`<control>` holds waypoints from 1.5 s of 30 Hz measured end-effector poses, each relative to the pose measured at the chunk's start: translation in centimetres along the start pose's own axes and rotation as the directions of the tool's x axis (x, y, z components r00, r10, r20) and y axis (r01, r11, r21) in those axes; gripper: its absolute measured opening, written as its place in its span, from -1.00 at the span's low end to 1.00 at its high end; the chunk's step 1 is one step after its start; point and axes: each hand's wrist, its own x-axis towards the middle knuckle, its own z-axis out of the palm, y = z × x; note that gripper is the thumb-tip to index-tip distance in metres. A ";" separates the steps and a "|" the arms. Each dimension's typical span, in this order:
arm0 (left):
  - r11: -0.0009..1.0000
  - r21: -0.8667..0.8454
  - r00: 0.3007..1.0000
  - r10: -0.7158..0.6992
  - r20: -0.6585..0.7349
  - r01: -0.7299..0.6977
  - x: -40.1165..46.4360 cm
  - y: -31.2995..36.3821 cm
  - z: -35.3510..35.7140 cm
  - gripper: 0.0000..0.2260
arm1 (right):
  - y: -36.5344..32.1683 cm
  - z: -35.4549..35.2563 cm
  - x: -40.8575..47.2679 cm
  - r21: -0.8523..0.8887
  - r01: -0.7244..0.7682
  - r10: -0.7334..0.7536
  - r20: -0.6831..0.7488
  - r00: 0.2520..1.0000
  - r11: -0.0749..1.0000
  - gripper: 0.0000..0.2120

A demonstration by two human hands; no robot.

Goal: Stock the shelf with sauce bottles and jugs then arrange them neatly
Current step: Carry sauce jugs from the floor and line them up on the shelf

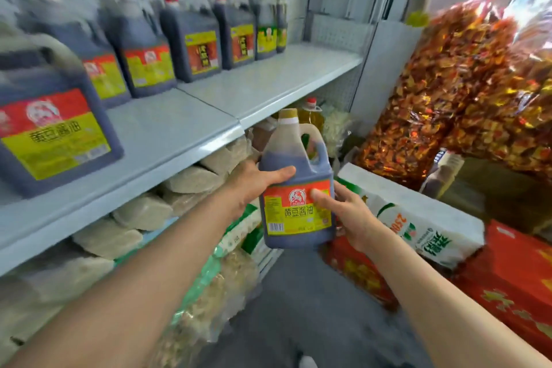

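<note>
We face a grey shelf (268, 84) carrying a row of dark sauce jugs (143, 51) against the pegboard, with bare space in front and to the right. Below its edge, in mid-air, we hold one more soy sauce jug (295, 188) upright between both hands. It looks mostly full, so we judge it heavy and sloshing, its plastic stiff yet smooth; the moulded handle near the cap would be a surer hold. Both arms reach forward: the left hand (257, 179) wraps the jug's shoulder, thumb across the front, while the right hand (343, 209) grips its side, thumb on the label.
</note>
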 end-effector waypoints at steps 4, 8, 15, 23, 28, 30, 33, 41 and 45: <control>0.994 0.060 0.964 0.106 -0.244 -0.094 1.5 5.4 -5.2 -0.49 | -6.0 3.7 5.6 -0.011 0.154 -0.151 0.160 0.976 0.988 -0.63; 0.989 0.056 0.908 0.148 -0.393 -0.136 2.5 8.8 -10.1 -0.42 | -10.1 8.1 11.0 0.012 0.234 -0.226 0.303 0.926 0.972 -0.42; 0.985 0.139 0.782 0.168 -0.600 -0.105 4.6 10.5 -15.5 -0.24 | -12.4 14.4 18.7 0.076 0.256 -0.256 0.537 0.804 0.964 -0.65; 0.987 0.157 0.677 0.134 -0.723 -0.028 6.3 9.3 -18.3 -0.25 | -12.0 19.4 25.2 0.076 0.279 -0.252 0.693 0.675 0.957 -0.44; 0.969 0.235 0.616 0.140 -0.775 0.075 8.7 9.5 -20.7 -0.31 | -12.6 22.3 28.7 0.046 0.292 -0.227 0.747 0.625 0.955 -0.45; 0.971 0.226 0.595 0.133 -0.793 0.084 9.6 9.3 -21.6 -0.31 | -12.7 23.5 30.0 0.050 0.287 -0.224 0.755 0.616 0.957 -0.46; 0.968 0.231 0.562 0.138 -0.815 0.098 10.6 8.9 -22.6 -0.32 | -12.7 25.3 31.4 0.057 0.284 -0.228 0.751 0.619 0.957 -0.44; 0.949 0.275 0.485 0.169 -0.858 0.155 12.4 8.9 -25.3 -0.32 | -12.8 28.9 34.0 0.109 0.274 -0.251 0.787 0.564 0.956 -0.48; 0.953 0.237 0.482 0.120 -0.868 0.189 13.1 8.9 -27.0 -0.31 | -12.8 30.2 34.8 0.117 0.270 -0.250 0.805 0.538 0.956 -0.54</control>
